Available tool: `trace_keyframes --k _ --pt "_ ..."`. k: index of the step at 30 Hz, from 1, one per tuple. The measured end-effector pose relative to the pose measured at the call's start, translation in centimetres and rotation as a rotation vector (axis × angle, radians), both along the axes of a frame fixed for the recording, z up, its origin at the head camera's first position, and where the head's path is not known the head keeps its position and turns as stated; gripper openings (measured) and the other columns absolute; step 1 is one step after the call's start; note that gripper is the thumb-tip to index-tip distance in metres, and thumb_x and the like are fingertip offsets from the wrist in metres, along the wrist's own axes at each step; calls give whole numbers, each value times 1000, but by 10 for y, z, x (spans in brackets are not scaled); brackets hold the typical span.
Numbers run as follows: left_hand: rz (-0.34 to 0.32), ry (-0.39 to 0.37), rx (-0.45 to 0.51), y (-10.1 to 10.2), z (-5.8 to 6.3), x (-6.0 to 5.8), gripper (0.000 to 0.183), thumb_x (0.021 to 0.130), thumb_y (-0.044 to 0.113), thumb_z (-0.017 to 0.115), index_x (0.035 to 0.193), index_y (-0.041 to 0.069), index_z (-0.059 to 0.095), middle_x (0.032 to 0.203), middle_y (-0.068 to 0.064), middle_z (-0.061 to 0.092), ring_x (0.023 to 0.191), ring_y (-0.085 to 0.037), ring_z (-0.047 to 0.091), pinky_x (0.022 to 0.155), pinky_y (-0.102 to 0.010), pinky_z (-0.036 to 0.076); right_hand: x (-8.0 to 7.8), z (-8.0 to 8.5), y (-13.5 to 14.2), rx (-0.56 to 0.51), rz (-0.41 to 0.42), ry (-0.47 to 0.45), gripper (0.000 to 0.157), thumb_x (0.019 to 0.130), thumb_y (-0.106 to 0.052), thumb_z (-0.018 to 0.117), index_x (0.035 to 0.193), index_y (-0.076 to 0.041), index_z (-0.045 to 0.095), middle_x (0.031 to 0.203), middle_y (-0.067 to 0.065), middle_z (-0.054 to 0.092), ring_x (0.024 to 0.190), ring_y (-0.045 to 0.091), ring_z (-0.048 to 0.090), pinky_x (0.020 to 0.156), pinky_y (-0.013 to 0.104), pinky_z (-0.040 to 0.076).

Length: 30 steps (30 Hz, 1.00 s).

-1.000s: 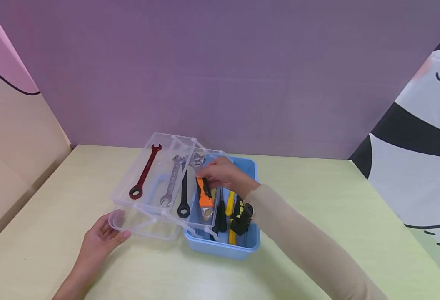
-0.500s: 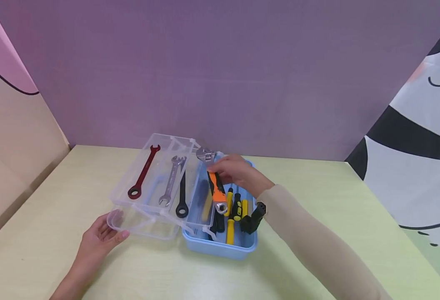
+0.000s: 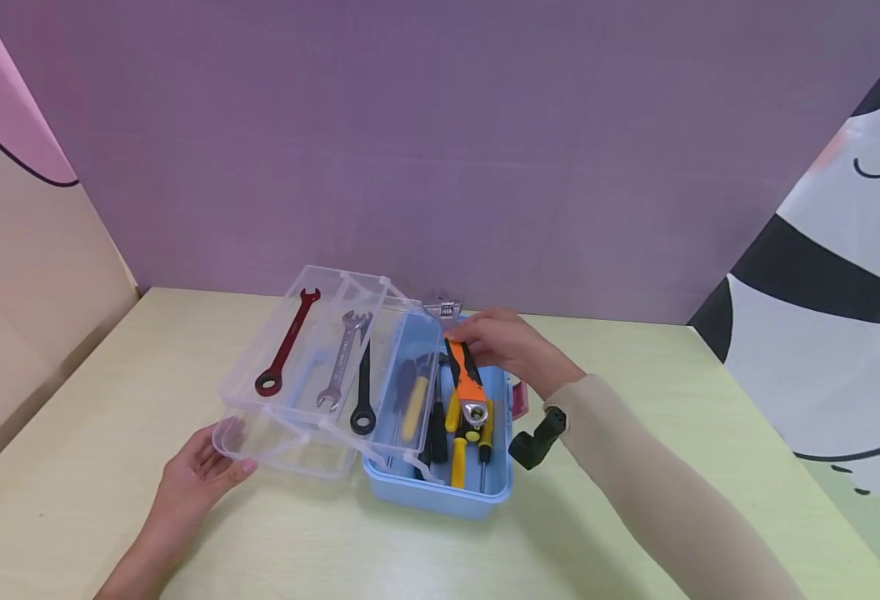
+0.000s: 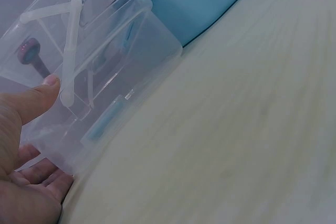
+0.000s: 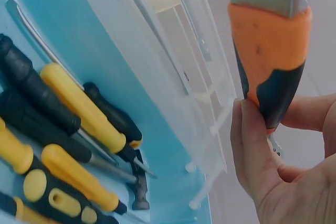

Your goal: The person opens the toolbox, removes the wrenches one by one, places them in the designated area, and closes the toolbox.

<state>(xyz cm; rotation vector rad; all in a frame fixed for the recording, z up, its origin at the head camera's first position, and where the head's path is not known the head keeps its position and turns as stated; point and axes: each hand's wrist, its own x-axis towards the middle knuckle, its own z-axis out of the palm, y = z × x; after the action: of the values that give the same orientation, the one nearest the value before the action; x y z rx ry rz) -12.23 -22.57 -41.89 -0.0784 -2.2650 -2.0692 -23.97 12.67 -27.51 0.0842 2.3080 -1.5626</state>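
My right hand (image 3: 503, 346) holds an adjustable wrench (image 3: 467, 375) by its orange-and-black grip, raised over the blue toolbox (image 3: 436, 502). In the right wrist view, fingers and thumb pinch the wrench near its jaw end. My left hand (image 3: 188, 483) grips the left end of the clear plastic lid (image 3: 282, 457), thumb on one side and fingers on the other. Above that lid, a clear fold-out tray (image 3: 241, 392) carries a red wrench (image 3: 287, 342) and a silver wrench (image 3: 342, 360). A black ratchet wrench (image 3: 363, 396) lies in the clear tray beside it.
Yellow- and black-handled screwdrivers (image 5: 84, 114) and a small hammer (image 5: 140, 187) lie inside the toolbox. White hinge arms (image 4: 68, 56) join the clear trays. A pink latch (image 3: 519, 400) is at the box's right side. A purple panel (image 3: 440, 150) stands behind the table (image 3: 635, 400).
My right hand has lifted the adjustable wrench from the clear tray and carried it rightward over the toolbox. A pale yellow tool is now uncovered. My left hand stays at the lid.
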Motion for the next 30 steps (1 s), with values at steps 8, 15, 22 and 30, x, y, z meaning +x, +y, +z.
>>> trace_keyframes --k 8,15,22,30 --pt "-6 -3 -7 0 1 0 62 88 2 66 138 -11 32 109 32 52 102 19 49 86 -2 44 3 1 23 32 -1 -10 39 94 -18 58 124 6 52 98 8 64 79 16 65 88 34 56" --pt "-4 -21 5 1 0 -1 63 88 3 66 139 -10 31 112 28 50 102 19 50 86 -2 44 7 -1 43 55 -14 -18 42 95 -17 56 128 8 48 95 6 63 80 15 64 84 29 57" --pt "-6 7 17 2 0 -1 62 87 1 66 137 -12 32 110 30 53 102 18 51 85 -3 45 10 -6 59 24 -47 -62 41 96 -14 53 129 9 45 85 -1 62 73 10 64 76 23 57" --pt "-13 31 41 0 -2 0 60 87 -2 65 136 -14 31 111 31 55 103 17 52 85 -4 46 13 -18 70 30 -65 -93 45 96 -15 54 132 9 43 94 2 62 77 11 62 76 21 56"
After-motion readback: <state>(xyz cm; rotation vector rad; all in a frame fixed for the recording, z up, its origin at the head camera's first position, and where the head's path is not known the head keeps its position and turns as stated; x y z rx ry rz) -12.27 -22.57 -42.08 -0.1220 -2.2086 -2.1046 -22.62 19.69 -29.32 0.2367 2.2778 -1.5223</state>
